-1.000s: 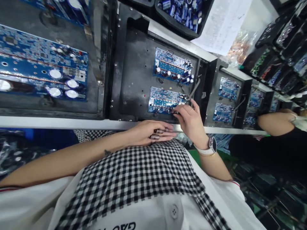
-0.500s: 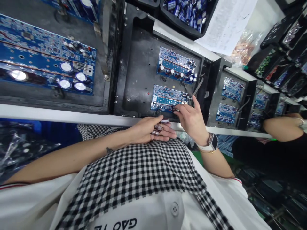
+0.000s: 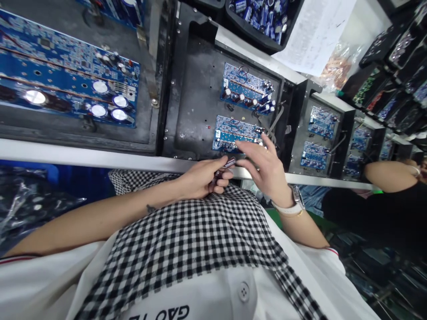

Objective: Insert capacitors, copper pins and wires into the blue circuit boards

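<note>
Brown capacitors [image 3: 229, 163]: lying in a small bunch in the left hand, just over the metal rail [image 3: 100, 157] at the front edge of the line; one is sticking out towards the right hand.
Left hand [image 3: 200, 180]: curling closed around the bunch, thumb and forefinger pinching the one that sticks out.
Right hand [image 3: 267, 168]: hovering with fingers spread wide, thumb and forefinger right at the tip of that capacitor; whether they are touching it I cannot tell. A white watch [image 3: 295, 203] is sitting on the wrist.
Near board [image 3: 228, 133]: lying in the middle carrier [image 3: 196, 102], partly under the right hand's fingers.
Far board [image 3: 248, 89]: sharing that black carrier, lying just beyond, carrying white-topped and blue capacitors.
Left carrier [image 3: 80, 131]: holding one long blue board [image 3: 66, 82] with four large silver-topped capacitors.
Right carrier [image 3: 295, 146]: holding two more small blue boards, one behind the other.
Black bin [image 3: 248, 39]: sitting behind the middle carrier, holding loose blue capacitors.
Paper sheet [image 3: 313, 31]: lying beside the bin, with a clear bag of copper-coloured parts [image 3: 336, 66] next to it.
Another person's arm [image 3: 387, 171]: resting at the rail far right.
</note>
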### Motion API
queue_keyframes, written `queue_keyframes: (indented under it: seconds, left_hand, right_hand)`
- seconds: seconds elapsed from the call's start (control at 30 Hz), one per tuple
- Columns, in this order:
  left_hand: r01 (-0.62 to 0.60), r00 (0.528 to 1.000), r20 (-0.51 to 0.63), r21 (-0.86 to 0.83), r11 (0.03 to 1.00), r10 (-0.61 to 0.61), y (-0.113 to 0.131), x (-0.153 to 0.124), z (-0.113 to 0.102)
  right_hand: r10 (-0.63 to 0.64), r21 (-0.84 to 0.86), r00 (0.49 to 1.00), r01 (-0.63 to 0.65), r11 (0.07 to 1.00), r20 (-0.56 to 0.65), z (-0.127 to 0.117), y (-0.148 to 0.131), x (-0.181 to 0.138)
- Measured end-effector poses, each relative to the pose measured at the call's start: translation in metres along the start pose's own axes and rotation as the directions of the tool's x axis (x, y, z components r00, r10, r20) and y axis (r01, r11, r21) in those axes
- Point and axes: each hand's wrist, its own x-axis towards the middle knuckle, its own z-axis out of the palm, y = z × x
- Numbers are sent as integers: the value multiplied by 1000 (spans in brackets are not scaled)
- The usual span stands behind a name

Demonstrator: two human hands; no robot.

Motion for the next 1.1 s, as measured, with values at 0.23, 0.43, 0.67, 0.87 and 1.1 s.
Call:
queue_keyframes:
  seconds: [0.23,0.43,0.67,0.87,1.1]
  left_hand:
    - [54,997,-57,39,998,-52,8,-7,1]
    - [60,998,-27,91,994,-58,10,-11,-6]
    - [-44,996,-70,76,996,50,4,-15,-14]
    - [-101,994,-37,22,995,102,2,-20,-18]
    - [-116,993,-21,69,991,118,-5,-25,-28]
  right_hand:
    - [105,-110,994,-103,989,11,16,3,18]
    - [100,-130,994,-94,987,45,22,6,21]
    - [20,-191,998,-8,982,61,27,5,17]
    - [3,-96,998,-9,995,-60,14,-12,14]
    - [69,-57,997,-71,996,-40,15,-32,29]
